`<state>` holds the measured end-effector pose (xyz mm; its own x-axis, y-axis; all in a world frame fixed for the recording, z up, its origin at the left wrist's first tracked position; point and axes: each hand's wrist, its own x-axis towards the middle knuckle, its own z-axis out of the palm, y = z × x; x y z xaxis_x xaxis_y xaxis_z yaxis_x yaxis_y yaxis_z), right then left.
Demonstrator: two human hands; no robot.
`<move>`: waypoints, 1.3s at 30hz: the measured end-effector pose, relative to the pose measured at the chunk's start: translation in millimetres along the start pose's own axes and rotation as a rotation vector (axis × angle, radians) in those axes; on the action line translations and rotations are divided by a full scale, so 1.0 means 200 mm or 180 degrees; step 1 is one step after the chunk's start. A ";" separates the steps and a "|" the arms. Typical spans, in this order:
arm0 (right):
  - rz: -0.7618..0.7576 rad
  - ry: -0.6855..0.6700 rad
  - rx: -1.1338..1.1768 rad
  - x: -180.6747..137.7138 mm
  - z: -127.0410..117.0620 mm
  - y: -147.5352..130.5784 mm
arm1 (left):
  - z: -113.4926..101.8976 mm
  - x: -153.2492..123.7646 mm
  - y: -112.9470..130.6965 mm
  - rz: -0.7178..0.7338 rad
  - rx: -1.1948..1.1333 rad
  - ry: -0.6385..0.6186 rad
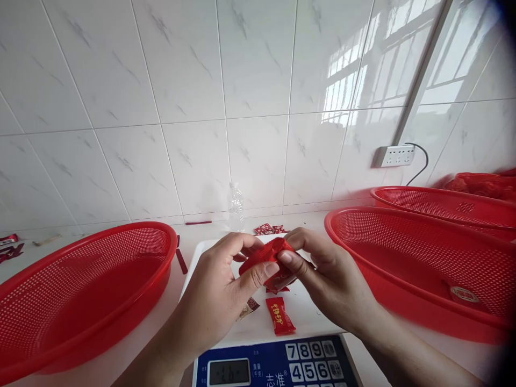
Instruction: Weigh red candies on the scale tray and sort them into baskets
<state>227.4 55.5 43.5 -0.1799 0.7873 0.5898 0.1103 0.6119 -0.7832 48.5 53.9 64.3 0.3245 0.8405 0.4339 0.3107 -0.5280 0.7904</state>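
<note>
Above the white scale pan (318, 317), both hands hold a small red bag (278, 248) with a gathered, creased upper edge. My left hand (226, 285) grips its left side, thumb across the front. At the right, my right hand (322, 274) pinches the edge between thumb and fingers. What the bag contains cannot be seen. A red wrapped candy (280, 316) with yellow lettering lies on the pan below. Beside it, a brown-and-beige wrapped piece (250, 307) is partly covered by my left hand. The blue scale panel (262, 361) has a display with unclear digits.
Red perforated baskets stand at the left (171, 252) and right (403, 312), with another basket (443, 196) behind the right one. A clear bottle (236, 207) and small red packets (268, 229) are near the tiled wall. A power strip (397, 156) is mounted there.
</note>
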 end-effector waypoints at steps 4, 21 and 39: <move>0.0246 -0.0004 0.0534 0.01 0.00 -0.02 | -0.01 0.00 0.01 -0.0047 -0.0009 -0.0118; -0.0074 -0.0186 0.0174 0.01 -0.01 -0.04 | 0.00 0.00 0.01 -0.0005 -0.0284 -0.0040; 0.0223 -0.0002 0.0707 0.01 -0.01 -0.04 | -0.01 0.01 0.00 0.0016 -0.0816 -0.0047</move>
<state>227.8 52.0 52.2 -0.1799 0.8271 0.5325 -0.0952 0.5241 -0.8463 46.7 55.5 66.0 0.3392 0.8351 0.4331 0.0731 -0.4824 0.8729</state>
